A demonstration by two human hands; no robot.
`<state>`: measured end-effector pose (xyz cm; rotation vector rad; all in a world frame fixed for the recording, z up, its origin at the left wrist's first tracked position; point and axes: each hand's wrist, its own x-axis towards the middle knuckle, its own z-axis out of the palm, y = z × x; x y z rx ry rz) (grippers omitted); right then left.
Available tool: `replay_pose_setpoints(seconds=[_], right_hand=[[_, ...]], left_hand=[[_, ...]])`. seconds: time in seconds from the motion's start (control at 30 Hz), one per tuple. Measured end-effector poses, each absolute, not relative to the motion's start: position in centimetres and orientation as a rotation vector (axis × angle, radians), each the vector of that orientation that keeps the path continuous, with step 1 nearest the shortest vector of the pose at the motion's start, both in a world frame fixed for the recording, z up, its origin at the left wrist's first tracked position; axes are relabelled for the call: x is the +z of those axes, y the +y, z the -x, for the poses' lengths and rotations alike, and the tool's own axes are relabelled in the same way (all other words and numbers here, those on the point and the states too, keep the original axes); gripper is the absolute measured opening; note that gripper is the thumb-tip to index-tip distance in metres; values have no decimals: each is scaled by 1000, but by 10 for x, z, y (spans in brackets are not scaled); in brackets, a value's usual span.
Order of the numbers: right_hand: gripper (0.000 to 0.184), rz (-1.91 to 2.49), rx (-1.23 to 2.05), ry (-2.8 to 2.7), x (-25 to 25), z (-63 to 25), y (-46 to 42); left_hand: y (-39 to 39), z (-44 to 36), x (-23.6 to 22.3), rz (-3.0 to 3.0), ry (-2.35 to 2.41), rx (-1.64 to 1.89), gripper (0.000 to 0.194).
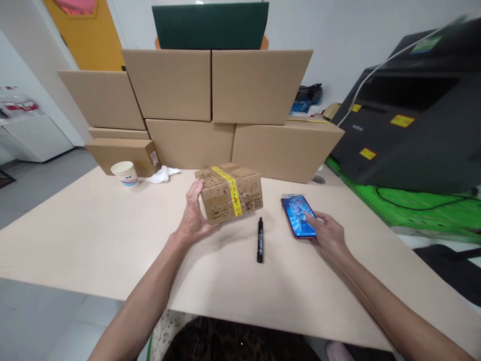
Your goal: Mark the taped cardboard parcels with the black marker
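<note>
Left grip (194, 213) clamps box (233, 194); right grip (326, 231) holds phone (299, 216). Marker (260, 240) between, bare surface (221, 281) near.

Tilted in left hand (193, 215): printed cardboard box (233, 194), yellow-taped. Face up in right hand (327, 231): phone (298, 218), screen lit blue.

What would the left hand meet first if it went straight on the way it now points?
The yellow-taped cardboard box, right against the left hand; beyond it, probably the stacked cartons, though depth is unclear.
</note>
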<state>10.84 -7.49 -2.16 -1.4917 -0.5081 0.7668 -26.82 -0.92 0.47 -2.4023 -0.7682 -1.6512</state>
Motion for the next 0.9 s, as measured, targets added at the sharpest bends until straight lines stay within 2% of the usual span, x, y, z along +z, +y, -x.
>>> replay_pose_setpoints(seconds=[0.2,0.3,0.57,0.9], right_hand=[[70,1573,773,-594,-27,-119,-77],[75,1689,731,-770,-29,-130,-78],[119,2211,410,-1372,-17,-114,-92],[99,2291,156,-1633,-24,-97,-94]], left_hand=[[-10,268,6,2401,-769,-1633,130],[-11,268,6,2409,-762,-1605,131],[-12,268,7,2428,-767,-1605,137],[-10,266,5,2413,-768,-1664,136]])
